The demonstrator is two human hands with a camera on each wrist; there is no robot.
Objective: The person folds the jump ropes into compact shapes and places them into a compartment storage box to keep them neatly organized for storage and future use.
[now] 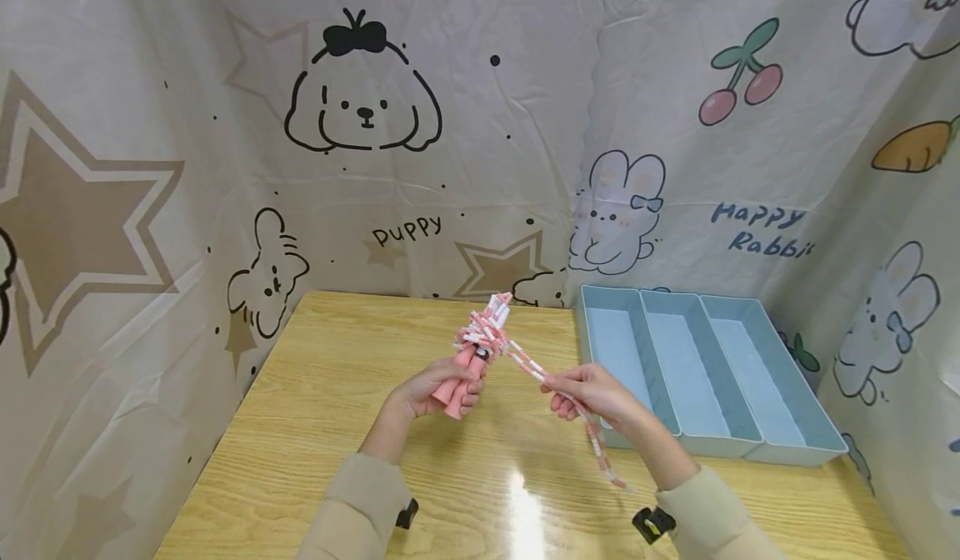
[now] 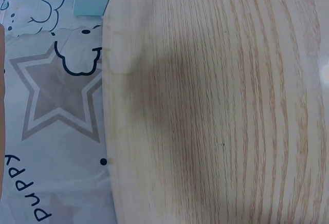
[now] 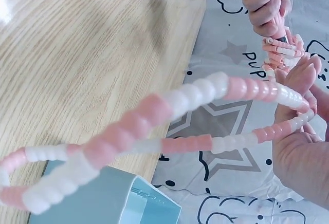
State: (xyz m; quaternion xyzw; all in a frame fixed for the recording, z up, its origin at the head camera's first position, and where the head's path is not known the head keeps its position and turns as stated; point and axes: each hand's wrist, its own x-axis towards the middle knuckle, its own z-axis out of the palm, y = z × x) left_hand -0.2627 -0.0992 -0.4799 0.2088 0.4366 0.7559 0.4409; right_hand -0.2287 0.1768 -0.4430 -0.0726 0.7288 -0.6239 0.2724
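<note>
- Two beige sleeves (image 1: 708,510) show at the near edge.
- Left hand (image 1: 427,383) grips two pink handles (image 1: 454,402) over the table (image 1: 337,335), long axis slanting near-left to far-right.
- One beaded rope (image 1: 487,332) bunches at their far end; right hand (image 1: 592,391) pinches its doubled strand, looping near-right.
- One three-compartment blue tray (image 1: 802,456) stands right.

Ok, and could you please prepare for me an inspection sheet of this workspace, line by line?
Surface: wood-grain table, with a bright reflection between the forearms.
Job's things: pink-and-white beaded skipping rope, bundled beside its pink handles.
Clutter: nothing seen; a light-blue three-compartment tray stands on the right.
Hands: left hand grips the handles; right hand holds the rope, a loop hanging past it.
Cables: nothing seen.
Surroundings: cloth backdrop printed with puppies, rabbits and stars.
</note>
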